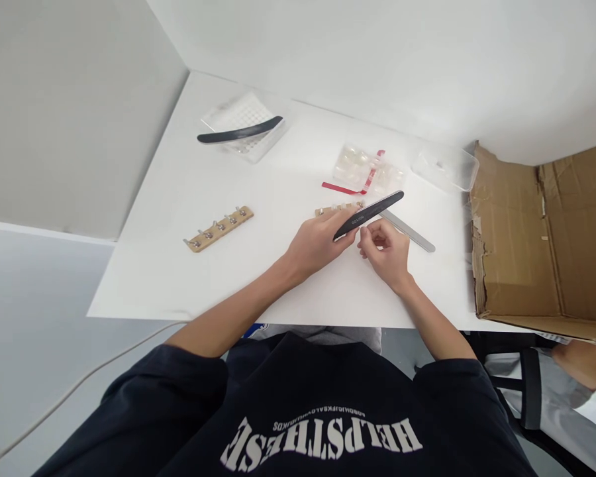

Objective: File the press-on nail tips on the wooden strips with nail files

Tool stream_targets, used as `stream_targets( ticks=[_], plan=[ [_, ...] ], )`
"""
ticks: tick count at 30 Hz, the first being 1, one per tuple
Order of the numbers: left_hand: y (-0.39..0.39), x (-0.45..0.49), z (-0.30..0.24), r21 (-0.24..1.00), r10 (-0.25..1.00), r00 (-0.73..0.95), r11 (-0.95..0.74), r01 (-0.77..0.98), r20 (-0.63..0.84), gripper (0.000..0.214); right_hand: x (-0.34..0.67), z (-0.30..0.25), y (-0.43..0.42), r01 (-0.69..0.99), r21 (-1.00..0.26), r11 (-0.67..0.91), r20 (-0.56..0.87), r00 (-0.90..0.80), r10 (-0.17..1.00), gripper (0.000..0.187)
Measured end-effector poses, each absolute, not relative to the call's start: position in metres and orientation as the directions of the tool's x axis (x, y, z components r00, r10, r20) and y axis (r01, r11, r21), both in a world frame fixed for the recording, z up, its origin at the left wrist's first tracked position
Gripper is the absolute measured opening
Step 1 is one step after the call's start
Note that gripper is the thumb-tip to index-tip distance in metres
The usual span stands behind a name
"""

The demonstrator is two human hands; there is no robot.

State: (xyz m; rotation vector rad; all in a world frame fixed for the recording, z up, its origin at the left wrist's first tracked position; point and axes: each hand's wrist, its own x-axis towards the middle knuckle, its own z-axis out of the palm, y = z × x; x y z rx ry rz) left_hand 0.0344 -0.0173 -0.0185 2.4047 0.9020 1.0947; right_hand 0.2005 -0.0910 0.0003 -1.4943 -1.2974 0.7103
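My left hand (pixel 320 240) is closed around the lower part of a black nail file (pixel 371 214), which tilts up to the right. Close beside it, my right hand (pixel 386 252) has its fingers curled, thumb and forefinger together near the file's lower edge; whatever they pinch is too small to make out. A grey nail file (pixel 411 233) lies on the table just behind the right hand. Partly covered by my left hand is a wooden strip with metal clips (pixel 326 211). A second wooden strip with several metal clips (pixel 220 228) lies to the left.
Behind my hands sits a clear case of nail tips (pixel 350 165) with a red strip (pixel 340 188). A curved black file (pixel 241 131) rests across a clear box (pixel 258 151) at back left. A clear tray (pixel 447 167) and a cardboard box (pixel 511 232) stand right. Another person's arm shows lower right.
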Motion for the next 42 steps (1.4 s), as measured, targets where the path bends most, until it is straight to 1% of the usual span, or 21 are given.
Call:
stream_targets(
  ticks=[3,7,11,14,18,20,22,25,28,32,35,36,38,40,42],
  plan=[
    [-0.017,0.034,-0.02,0.521,0.659,0.495,-0.752,0.404,0.566,0.032,0.2,0.001,-0.091,0.308,-0.95,0.043,0.136,0.288,0.948,0.036],
    [-0.017,0.034,-0.021,0.508,0.66,0.53,-0.75,0.424,0.533,0.034,0.199,0.004,-0.09,0.209,-0.978,-0.022,0.023,0.209,0.978,0.041],
    [-0.018,0.034,-0.021,0.492,0.675,0.533,-0.738,0.463,0.511,0.033,0.197,0.008,-0.089,0.107,-0.993,-0.043,-0.013,0.266,0.964,0.045],
    [-0.019,0.033,-0.021,0.466,0.671,0.539,-0.742,0.483,0.51,0.033,0.196,0.01,-0.088,0.057,-0.996,-0.062,-0.048,0.221,0.974,0.046],
    [-0.018,0.034,-0.023,0.45,0.664,0.531,-0.748,0.488,0.527,0.034,0.196,0.008,-0.087,-0.001,-0.998,-0.067,-0.066,0.245,0.967,0.047],
    [-0.018,0.034,-0.024,0.449,0.666,0.535,-0.746,0.492,0.52,0.034,0.196,0.006,-0.087,-0.019,-0.997,-0.074,-0.076,0.206,0.976,0.047],
    [-0.018,0.034,-0.025,0.451,0.67,0.536,-0.742,0.497,0.514,0.033,0.195,0.006,-0.088,-0.032,-0.997,-0.07,-0.075,0.178,0.981,0.044],
    [-0.018,0.033,-0.024,0.451,0.667,0.537,-0.745,0.492,0.516,0.033,0.194,0.006,-0.088,-0.048,-0.997,-0.056,-0.065,0.209,0.976,0.042],
    [-0.018,0.032,-0.022,0.449,0.658,0.543,-0.753,0.481,0.522,0.032,0.195,0.006,-0.087,-0.035,-0.997,-0.07,-0.075,0.169,0.983,0.043],
    [-0.018,0.032,-0.022,0.46,0.664,0.538,-0.747,0.48,0.519,0.032,0.195,0.005,-0.087,-0.034,-0.998,-0.056,-0.062,0.213,0.975,0.045],
    [-0.018,0.033,-0.022,0.443,0.66,0.54,-0.751,0.489,0.523,0.032,0.197,0.006,-0.086,-0.003,-0.997,-0.083,-0.082,0.159,0.984,0.048],
    [-0.018,0.033,-0.022,0.437,0.658,0.537,-0.753,0.492,0.529,0.032,0.198,0.006,-0.085,0.008,-0.997,-0.082,-0.08,0.167,0.983,0.048],
    [-0.018,0.034,-0.021,0.443,0.655,0.528,-0.755,0.483,0.54,0.032,0.201,0.008,-0.085,0.02,-0.999,-0.045,-0.038,0.265,0.963,0.046],
    [-0.018,0.034,-0.019,0.467,0.66,0.515,-0.751,0.467,0.547,0.033,0.203,0.01,-0.084,0.033,-0.999,0.022,0.033,0.375,0.926,0.043],
    [-0.019,0.034,-0.017,0.495,0.672,0.501,-0.74,0.455,0.545,0.034,0.204,0.011,-0.085,0.052,-0.996,0.073,0.087,0.388,0.917,0.04]
  ],
)
